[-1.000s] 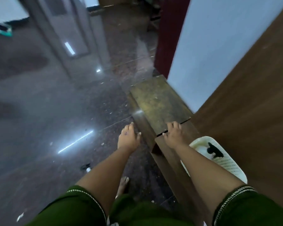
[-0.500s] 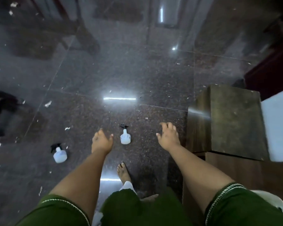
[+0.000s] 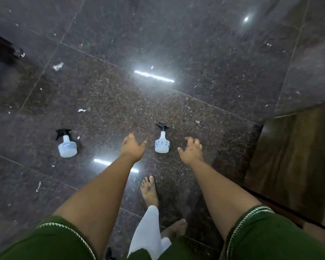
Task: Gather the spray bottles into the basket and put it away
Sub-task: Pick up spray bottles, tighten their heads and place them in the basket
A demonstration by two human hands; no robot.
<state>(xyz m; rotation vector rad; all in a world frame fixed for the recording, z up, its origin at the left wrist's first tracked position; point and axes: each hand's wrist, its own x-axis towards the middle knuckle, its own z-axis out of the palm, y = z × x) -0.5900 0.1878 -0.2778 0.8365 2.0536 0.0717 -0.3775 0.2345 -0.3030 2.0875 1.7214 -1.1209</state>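
Two white spray bottles with black trigger heads stand on the dark polished floor. One spray bottle (image 3: pixel 162 142) is right between my hands; the other spray bottle (image 3: pixel 66 145) stands further left. My left hand (image 3: pixel 132 148) hangs open just left of the nearer bottle, holding nothing. My right hand (image 3: pixel 190 152) is open just right of it, fingers loosely curled and empty. Both hands are above the floor, not touching a bottle. The basket is out of view.
A wooden step or low cabinet (image 3: pixel 296 156) fills the right edge. My bare feet (image 3: pixel 149 190) stand on the glossy granite floor (image 3: pixel 195 53), which carries scattered white scraps and light reflections. Dark furniture (image 3: pixel 0 53) sits at the far left.
My view has swung left and down from the wooden cabinet and basket to the floor. Both bottles now sit larger and nearer, and my hands have dropped to either side of the nearer bottle.
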